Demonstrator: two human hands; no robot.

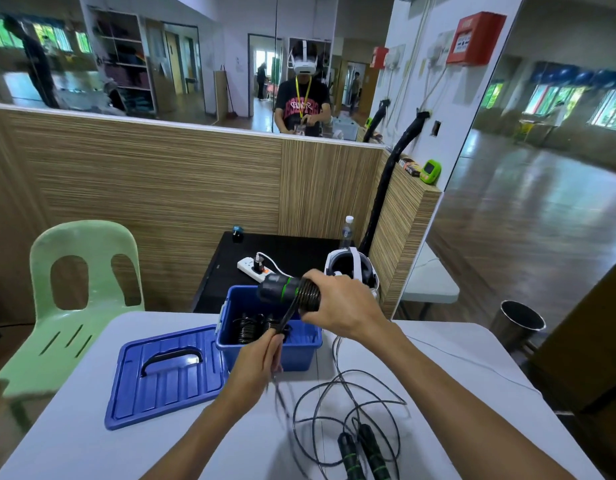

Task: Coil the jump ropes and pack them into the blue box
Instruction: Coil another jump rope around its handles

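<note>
- Handles (292, 292) are gripped in the right hand (337, 303) so cord (285, 318), pinched by the left hand (265, 348), gets wound tight.
- Blue box (299, 351) is kept open just behind, for easy drop-in.

No legible text anywhere; red wall box (474, 38) has a white label, print too small to read; mirrored black T-shirt (302, 105) shows a red graphic with lettering, reversed and blurred, unreadable; bottle (346, 232) label unreadable.

On the tabletop (91, 427), the lid (164, 375) lies left of the box (299, 351); loose jump ropes (348, 410) lie nearer, right.
</note>
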